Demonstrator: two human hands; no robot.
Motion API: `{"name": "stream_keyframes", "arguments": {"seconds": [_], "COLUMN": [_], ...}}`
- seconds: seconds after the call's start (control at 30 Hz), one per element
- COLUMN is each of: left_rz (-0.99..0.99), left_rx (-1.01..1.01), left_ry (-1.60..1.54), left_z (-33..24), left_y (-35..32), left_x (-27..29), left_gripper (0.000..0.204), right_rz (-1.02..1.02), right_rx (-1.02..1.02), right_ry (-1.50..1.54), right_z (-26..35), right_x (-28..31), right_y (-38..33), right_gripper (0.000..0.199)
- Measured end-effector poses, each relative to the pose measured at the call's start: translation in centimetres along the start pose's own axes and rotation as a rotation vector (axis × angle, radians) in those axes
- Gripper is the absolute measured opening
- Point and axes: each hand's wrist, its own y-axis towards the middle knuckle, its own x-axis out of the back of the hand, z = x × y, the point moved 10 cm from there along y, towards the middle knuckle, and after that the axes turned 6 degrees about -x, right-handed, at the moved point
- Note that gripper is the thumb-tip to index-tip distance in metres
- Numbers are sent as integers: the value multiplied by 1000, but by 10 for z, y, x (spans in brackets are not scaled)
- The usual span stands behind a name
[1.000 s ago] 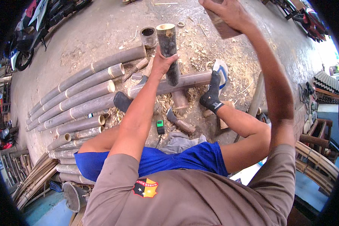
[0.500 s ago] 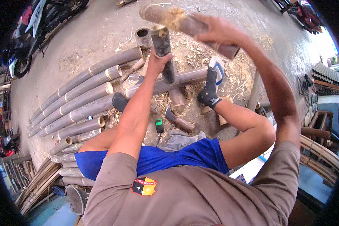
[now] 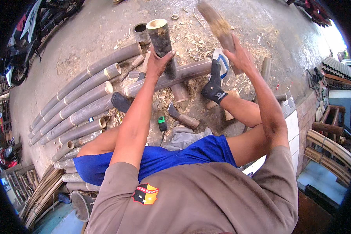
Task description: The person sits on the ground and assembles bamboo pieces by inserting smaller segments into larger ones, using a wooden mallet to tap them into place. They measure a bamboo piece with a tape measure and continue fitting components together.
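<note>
My left hand [image 3: 159, 64] is wrapped round the lower part of a short dark bamboo tube [image 3: 159, 38], which stands nearly upright with its pale cut end up. To its right, my right hand [image 3: 241, 56] grips a thick brown bamboo or wooden club [image 3: 212, 17], raised apart from the tube. A rough, frayed tan patch marks the club's middle, and motion blurs it a little. Beneath the tube lies a thick bamboo pole [image 3: 191, 73]. Close by its left side stands a short wide bamboo piece [image 3: 141, 35] with an open top.
Long bamboo poles [image 3: 80, 93] lie side by side at the left. Between my legs are a curved blade with a wooden handle [image 3: 188, 120], a green-and-black tape measure [image 3: 162, 123] and a grey cloth [image 3: 187, 138]. Wood shavings [image 3: 193, 41] litter the floor. A motorcycle [image 3: 23, 43] stands far left.
My right hand has come nearer and slightly right, and the club has swung from lying across above the tube to a steeper slant at its right. My left hand keeps hold of the tube.
</note>
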Motion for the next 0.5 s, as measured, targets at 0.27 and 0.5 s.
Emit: {"name": "stream_keyframes", "arguments": {"seconds": [0.27,0.5], "left_rz": [-52,-155], "left_rx": [-6,-51], "left_ry": [147,52], "left_z": [-34,-16], "left_y": [-11,44], "left_x": [14,18], "left_gripper": [73,81], "right_rz": [165,318], "right_rx": [-411,387], "right_ry": [-276,-254], "right_z": [-159,76], "right_x": [-116,-216], "right_y": [-79,-144], "right_gripper": [75,21]}}
